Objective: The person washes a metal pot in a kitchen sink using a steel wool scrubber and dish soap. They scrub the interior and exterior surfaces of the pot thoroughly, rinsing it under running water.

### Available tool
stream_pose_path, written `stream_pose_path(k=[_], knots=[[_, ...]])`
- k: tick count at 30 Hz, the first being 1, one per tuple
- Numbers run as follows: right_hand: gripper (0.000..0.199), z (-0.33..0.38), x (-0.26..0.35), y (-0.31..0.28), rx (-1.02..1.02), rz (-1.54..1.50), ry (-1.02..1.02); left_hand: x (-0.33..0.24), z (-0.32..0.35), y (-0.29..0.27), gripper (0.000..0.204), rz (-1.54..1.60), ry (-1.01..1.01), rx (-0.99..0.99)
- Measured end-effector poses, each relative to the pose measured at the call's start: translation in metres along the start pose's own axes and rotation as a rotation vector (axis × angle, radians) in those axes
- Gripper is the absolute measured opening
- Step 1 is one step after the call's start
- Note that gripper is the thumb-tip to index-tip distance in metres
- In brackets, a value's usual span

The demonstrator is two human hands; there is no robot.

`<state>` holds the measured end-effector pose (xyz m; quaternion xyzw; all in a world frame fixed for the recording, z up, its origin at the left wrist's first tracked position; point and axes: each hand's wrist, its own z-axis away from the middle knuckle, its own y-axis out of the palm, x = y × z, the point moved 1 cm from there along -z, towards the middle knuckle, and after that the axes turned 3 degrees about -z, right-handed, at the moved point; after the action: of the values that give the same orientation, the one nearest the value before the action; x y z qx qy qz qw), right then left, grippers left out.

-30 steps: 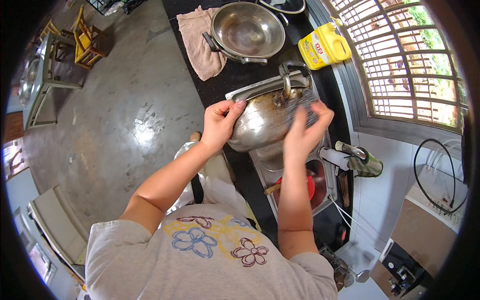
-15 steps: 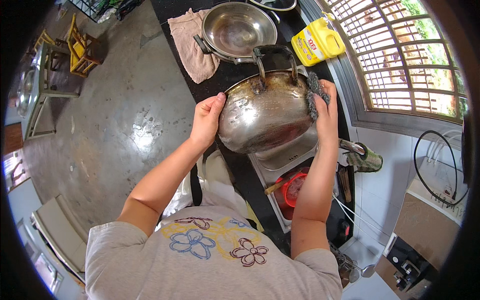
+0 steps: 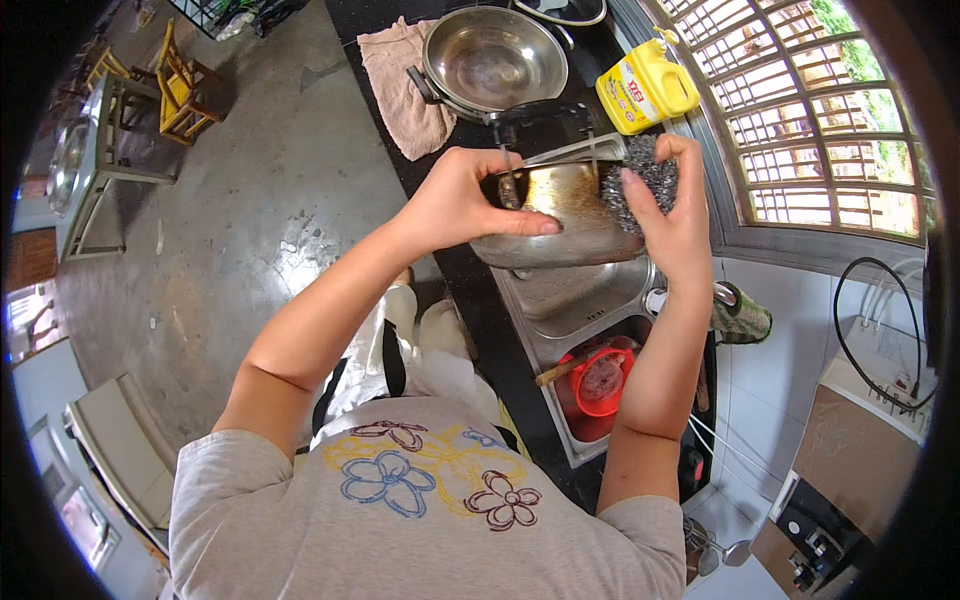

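Note:
A steel pot (image 3: 565, 215) with brown stains is held over the sink (image 3: 575, 300). My left hand (image 3: 475, 200) grips its left rim, thumb pressed along the outer wall and fingers going inside. One dark looped handle (image 3: 508, 185) rises between my hands. My right hand (image 3: 675, 205) is closed round a grey steel wool scourer (image 3: 652, 178), which touches the pot's right side. The inside of the pot is mostly hidden.
Beyond the pot a steel pan (image 3: 495, 60) rests by a pink cloth (image 3: 405, 95). A yellow jug (image 3: 648, 88) stands below the barred window (image 3: 800, 120). A red basket (image 3: 603, 380) sits in the nearer basin, close to the faucet (image 3: 657, 300).
The pot has tipped, so less of its outer side shows. My left hand has shifted from its side onto the rim. My right hand and the scourer have moved slightly to the right.

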<state>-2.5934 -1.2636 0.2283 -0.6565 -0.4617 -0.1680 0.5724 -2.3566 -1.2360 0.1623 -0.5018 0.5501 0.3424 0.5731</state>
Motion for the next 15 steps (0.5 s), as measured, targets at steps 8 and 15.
stream_pose_path(k=[8, 15], knots=[[0.029, 0.026, 0.038, 0.048, -0.329, 0.409, -0.195, 0.000, 0.008, 0.027, 0.034, 0.164, -0.123, -0.349], [0.018, 0.031, 0.009, 0.036, -0.487, 0.259, 0.002, 0.017, 0.028, 0.048, 0.035, 0.276, -0.144, -0.425]])
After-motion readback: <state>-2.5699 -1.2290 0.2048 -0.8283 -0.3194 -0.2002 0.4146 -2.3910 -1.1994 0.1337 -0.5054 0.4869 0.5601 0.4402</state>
